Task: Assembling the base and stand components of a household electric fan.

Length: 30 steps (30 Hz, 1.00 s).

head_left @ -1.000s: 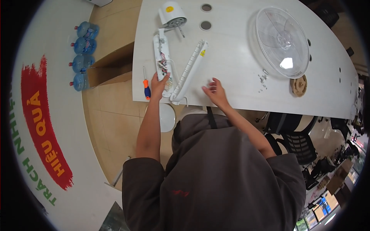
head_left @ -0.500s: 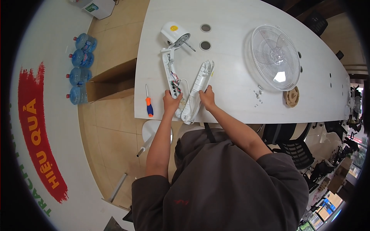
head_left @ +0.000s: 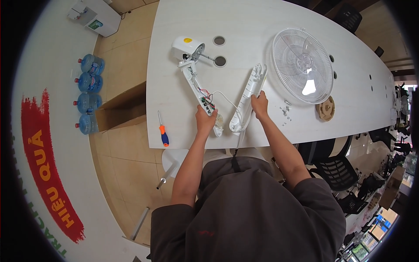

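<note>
My left hand (head_left: pixel 206 119) is closed round the lower part of a fan's opened neck housing (head_left: pixel 192 80), where wires and a green circuit board (head_left: pixel 208 104) lie exposed. At its far end sits the white motor housing (head_left: pixel 188 47), a metal shaft sticking out to the right. My right hand (head_left: pixel 259 105) grips the long white cover half (head_left: pixel 249 94), its ribbed inside facing up. A white cord (head_left: pixel 227 97) runs from the wired part toward the cover. The two halves are apart, with bare table between them.
An orange and blue screwdriver (head_left: pixel 163 132) lies at the table's left edge. Right of my hands are small loose parts (head_left: pixel 286 111), a round fan cage (head_left: pixel 301 65) and a brown round dish (head_left: pixel 326 109). A cardboard box (head_left: pixel 122 109) stands left of the table (head_left: pixel 244 17).
The cover half in my right hand has moved right, away from the wired housing, and the gap has widened. The neck in my left hand has tilted, its motor end leaning further left.
</note>
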Motion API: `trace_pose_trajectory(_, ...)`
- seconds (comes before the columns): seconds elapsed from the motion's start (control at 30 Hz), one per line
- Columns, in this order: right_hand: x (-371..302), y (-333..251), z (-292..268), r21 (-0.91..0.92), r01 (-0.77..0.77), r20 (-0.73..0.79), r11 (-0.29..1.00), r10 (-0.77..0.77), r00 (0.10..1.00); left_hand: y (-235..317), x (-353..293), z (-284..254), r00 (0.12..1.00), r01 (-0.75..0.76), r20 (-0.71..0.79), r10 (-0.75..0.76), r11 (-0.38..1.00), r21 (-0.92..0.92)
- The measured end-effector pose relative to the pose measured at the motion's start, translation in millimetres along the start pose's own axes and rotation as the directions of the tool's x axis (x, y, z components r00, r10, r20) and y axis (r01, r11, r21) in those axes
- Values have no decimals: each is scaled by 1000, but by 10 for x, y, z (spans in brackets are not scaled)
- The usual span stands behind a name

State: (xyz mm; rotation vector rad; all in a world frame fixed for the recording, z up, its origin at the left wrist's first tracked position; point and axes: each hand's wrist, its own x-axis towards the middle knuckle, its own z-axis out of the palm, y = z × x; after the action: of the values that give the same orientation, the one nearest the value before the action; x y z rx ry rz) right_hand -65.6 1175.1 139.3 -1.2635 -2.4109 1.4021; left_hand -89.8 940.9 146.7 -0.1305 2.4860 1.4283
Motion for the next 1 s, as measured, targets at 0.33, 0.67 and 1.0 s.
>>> trace_pose_trajectory(0.33,811,82,-267,-325,81,-5,942,-87,996,436,-105,645,992,88,77,-96,991,103)
trace_pose_trajectory(0.67,1214,89,-264,-281,205,66,937,-194,979,731,152,1313,980,198,-38,-196,976,86)
trace_pose_trajectory(1.0,64,871,-807,145,223,-20,964,-223,975,587,374,1424,993,119,-21,-119,992,45)
